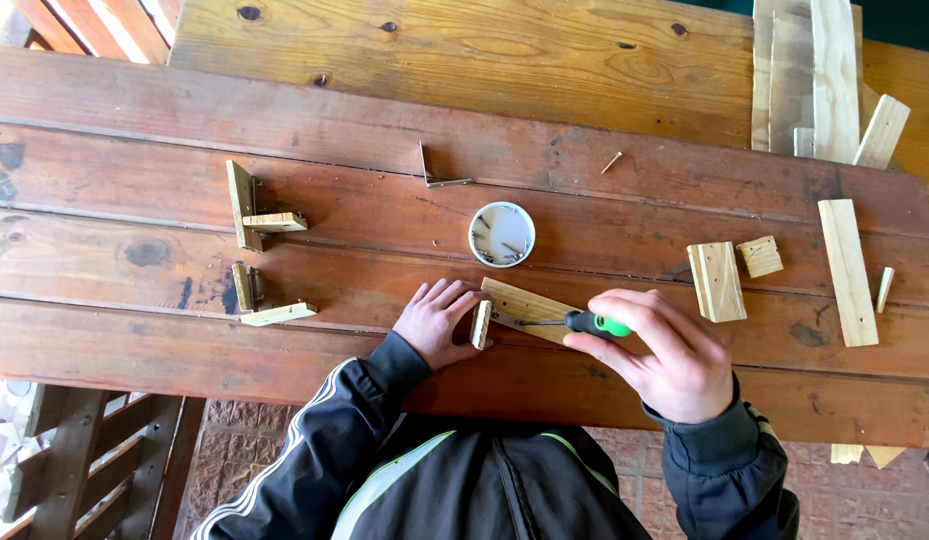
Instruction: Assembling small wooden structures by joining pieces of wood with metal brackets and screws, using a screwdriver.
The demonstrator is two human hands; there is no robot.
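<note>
My left hand (437, 322) presses a small upright wooden piece (481, 324) against the end of a flat wooden strip (525, 308) on the brown plank table (135, 340). My right hand (665, 355) grips a green-and-black-handled screwdriver (597, 323), its thin shaft pointing left at the joint between the two pieces. A round white cup (502, 234) holding several screws stands just behind the strip.
At left lie two assembled L-shaped wood pieces (253, 207) and smaller offcuts (273, 314). A bent metal bracket (432, 172) and a loose screw (612, 161) lie farther back. Wood blocks (717, 281) and a long strip (849, 272) sit right, scrap boards (815, 80) at back right.
</note>
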